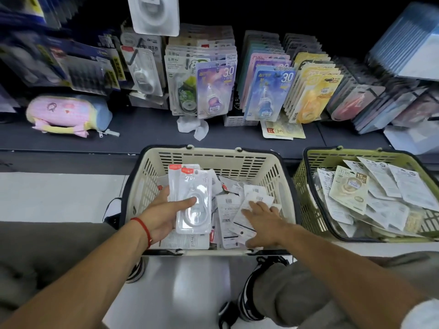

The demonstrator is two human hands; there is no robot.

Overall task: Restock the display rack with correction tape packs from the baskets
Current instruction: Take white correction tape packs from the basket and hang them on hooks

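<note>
Gripping a small stack of clear-blister, red-topped correction tape packs (193,200) in our left hand (164,213) over the near cream plastic basket (213,160); right hand (263,224) lies flat on loose packs inside. They look light, stiff and slick, so we'd pinch the card edges.

- The purple card pack with a clear bubble (215,91) on the rack says "30".
- The blue card pack beside it (270,92) says "30" too.
- A cream card pack in the green basket (351,189) says "15".
</note>
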